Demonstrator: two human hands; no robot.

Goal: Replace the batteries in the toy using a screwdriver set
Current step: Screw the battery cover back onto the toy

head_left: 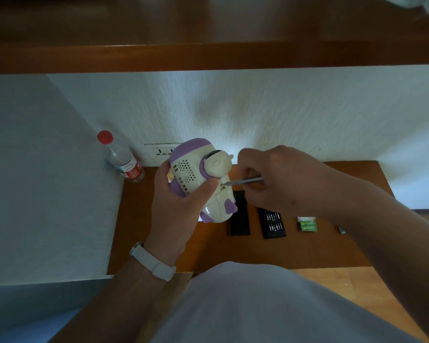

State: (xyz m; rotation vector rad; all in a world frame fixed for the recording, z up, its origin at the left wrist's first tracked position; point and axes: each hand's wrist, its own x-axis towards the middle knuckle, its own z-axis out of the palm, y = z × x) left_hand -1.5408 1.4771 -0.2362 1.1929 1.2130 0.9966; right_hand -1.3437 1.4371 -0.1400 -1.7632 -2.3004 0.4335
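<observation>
The wooden desk (332, 243) is seen from above, its back edge against the wall, and the toy (198, 179) is held up over its back-left part, clear of the surface. The toy, cream with purple trim, is turned underside-up and tilted, and it is clamped in the left hand (178, 201), fingers wrapped behind the body and thumb pressed across the perforated panel.

The right hand (278, 179) is closed round a slim metal screwdriver (243, 181), which is laid almost level with its tip set into a small recess on the toy just beside the left thumb. The step in hand is judged to be the cover screw; whether it is being loosened or tightened cannot be told. The cover is seen seated.

Below the toy, towards the desk's middle, a black lid (239, 219) and the open bit tray (273, 222) are laid side by side, and the green batteries (307, 226) are parked just to the right, well apart from both hands. A plastic bottle (124, 159) is stood in the back-left corner.

For the next move, steady downward pressure along the shaft and small twists will be needed, with the toy gripped firmly so the tip is not thrown out of the screw head.
</observation>
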